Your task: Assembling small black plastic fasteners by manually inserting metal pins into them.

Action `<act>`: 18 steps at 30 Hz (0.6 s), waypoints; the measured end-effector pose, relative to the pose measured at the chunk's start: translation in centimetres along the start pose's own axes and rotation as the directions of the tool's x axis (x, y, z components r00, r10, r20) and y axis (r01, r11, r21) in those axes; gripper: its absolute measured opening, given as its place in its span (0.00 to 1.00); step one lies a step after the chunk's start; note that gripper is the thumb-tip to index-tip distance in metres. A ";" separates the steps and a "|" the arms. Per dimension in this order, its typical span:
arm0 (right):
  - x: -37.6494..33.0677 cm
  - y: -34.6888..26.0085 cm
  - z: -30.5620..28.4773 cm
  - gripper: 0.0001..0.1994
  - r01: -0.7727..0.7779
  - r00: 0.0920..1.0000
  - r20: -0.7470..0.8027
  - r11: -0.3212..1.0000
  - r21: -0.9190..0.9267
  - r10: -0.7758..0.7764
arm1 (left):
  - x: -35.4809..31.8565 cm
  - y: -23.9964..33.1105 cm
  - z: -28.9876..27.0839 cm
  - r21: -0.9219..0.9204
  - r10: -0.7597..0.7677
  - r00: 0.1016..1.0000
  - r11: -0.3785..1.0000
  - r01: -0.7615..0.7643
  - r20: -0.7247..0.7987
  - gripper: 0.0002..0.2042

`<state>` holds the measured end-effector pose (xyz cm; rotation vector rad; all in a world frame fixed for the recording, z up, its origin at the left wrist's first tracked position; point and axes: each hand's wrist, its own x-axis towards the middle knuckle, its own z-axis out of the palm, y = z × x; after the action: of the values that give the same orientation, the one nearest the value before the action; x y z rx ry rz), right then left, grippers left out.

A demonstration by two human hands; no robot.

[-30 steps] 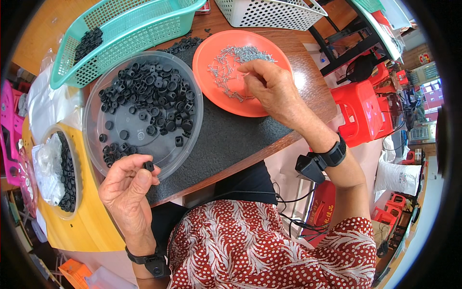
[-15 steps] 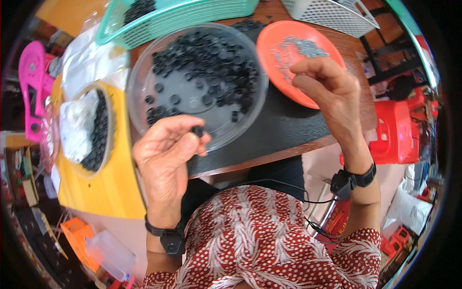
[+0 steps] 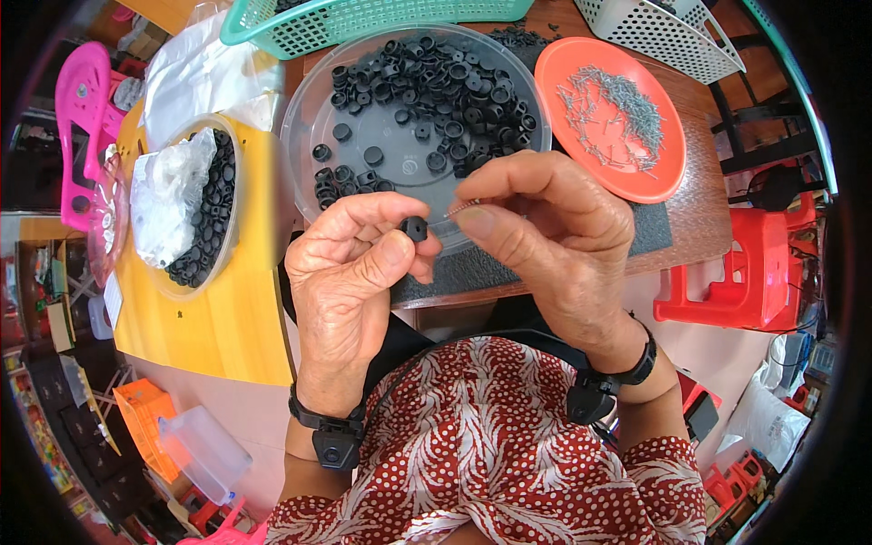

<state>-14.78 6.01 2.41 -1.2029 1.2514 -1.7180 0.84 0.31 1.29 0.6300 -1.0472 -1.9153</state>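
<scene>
Between the thumb and fingers of my left hand (image 3: 350, 263) is a small round black cap (image 3: 414, 228) with a hole in its face. My right hand (image 3: 559, 241) pinches a tiny thin metal screw (image 3: 465, 207), whose end points toward the cap; a small gap separates the two. Just beyond both hands stands a clear round tub (image 3: 304, 118) holding many loose black caps (image 3: 472, 86). To its right, an orange plate (image 3: 668, 173) carries a scattered heap of small silvery screws (image 3: 631, 109).
A teal basket (image 3: 381, 16) and a white perforated basket (image 3: 668, 36) stand at the far edge. On the yellow table (image 3: 236, 336) at left, a clear container (image 3: 232, 218) holds black caps and a plastic bag (image 3: 168, 195). A red stool (image 3: 740, 282) stands at right.
My right hand has come from beside the orange plate leftward and nearer, close to my left hand. The left hand still holds the black cap. The whole view has shifted slightly.
</scene>
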 end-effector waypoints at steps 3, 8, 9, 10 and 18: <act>-0.1 -0.1 0.5 0.06 -0.027 0.999 0.031 0.998 0.061 0.025 | -0.3 -0.1 0.3 -0.023 -0.006 1.000 1.000 0.005 -0.027 0.12; -0.5 1.0 1.1 0.07 0.169 0.985 -0.002 0.979 -0.111 -0.170 | -0.4 -0.4 0.3 -0.026 0.013 0.999 1.000 -0.014 -0.029 0.12; -0.5 1.0 1.2 0.07 0.168 0.986 -0.001 0.980 -0.111 -0.169 | -0.3 -0.4 0.4 -0.022 0.016 0.999 1.000 -0.017 -0.033 0.12; -0.5 1.0 1.2 0.08 0.189 0.981 -0.013 0.972 -0.143 -0.193 | -0.3 -0.4 0.4 -0.022 0.016 0.999 1.000 -0.017 -0.034 0.12; -0.6 1.0 0.8 0.09 0.307 0.949 0.028 0.902 -0.303 -0.313 | -0.4 -0.4 0.6 0.130 0.071 0.995 0.990 -0.061 -0.076 0.13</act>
<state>-13.80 5.94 1.38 -1.6440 1.4369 -1.8076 0.47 1.04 1.30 0.7288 -1.1316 -1.7619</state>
